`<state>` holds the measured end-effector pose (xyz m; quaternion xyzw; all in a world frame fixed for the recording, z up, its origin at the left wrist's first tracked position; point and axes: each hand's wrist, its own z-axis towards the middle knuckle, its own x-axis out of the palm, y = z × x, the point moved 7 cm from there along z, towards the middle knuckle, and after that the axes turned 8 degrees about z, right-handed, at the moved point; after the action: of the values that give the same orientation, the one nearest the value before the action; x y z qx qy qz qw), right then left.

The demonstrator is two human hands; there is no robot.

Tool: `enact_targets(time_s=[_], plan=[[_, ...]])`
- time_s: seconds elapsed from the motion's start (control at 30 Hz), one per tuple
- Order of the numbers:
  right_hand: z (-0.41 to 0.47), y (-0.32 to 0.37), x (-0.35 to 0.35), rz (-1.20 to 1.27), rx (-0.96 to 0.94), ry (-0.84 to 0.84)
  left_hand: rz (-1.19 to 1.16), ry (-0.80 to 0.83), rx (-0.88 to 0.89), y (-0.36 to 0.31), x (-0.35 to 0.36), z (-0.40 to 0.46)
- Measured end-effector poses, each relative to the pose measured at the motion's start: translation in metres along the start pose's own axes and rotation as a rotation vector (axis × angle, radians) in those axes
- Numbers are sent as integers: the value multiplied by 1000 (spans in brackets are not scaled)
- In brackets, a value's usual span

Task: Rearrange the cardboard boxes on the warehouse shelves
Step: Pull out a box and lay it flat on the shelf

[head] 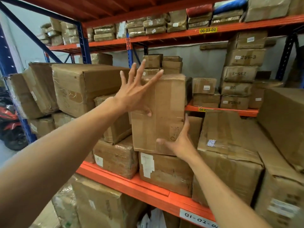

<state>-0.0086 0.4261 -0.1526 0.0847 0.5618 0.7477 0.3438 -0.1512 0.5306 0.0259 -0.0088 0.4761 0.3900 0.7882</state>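
Observation:
A tall cardboard box (166, 112) stands upright on a flatter box (166, 171) on the orange shelf (131, 185). My left hand (136, 91) is spread wide, fingers apart, over the tall box's upper left face, close to it or lightly touching. Down at the box's lower right corner my right hand (179, 142) is also spread, thumb across the front face and fingers along the right edge. Neither hand is closed around the box.
Big dented boxes (85, 88) crowd the left, and a large box (230, 155) leans at the right. Small stacked boxes (238, 83) fill the rear shelf, wrapped bundles (148, 27) the top one. A red motorbike (9, 119) stands far left past the blue upright (9, 66).

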Motion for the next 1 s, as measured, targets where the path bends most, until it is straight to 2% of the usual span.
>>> enact_targets(time_s=[0.1, 0.17, 0.37, 0.6, 0.73, 1.0], plan=[[-11, -23, 19, 89, -25, -125, 50, 108, 105, 3, -1, 8], [-11, -26, 22, 115, -48, -210, 91, 77, 127, 8, 1, 10], [-13, -35, 31, 138, 0, -346, -59, -13, 158, 24, 11, 8], [-38, -34, 49, 130, 23, -515, -66, -104, 222, 23, 10, -7], [-66, -23, 63, 89, -3, -572, -42, -139, 250, 32, -4, -35], [-133, 2, 66, 108, -109, -567, 5, -156, 258, 31, -43, -91]])
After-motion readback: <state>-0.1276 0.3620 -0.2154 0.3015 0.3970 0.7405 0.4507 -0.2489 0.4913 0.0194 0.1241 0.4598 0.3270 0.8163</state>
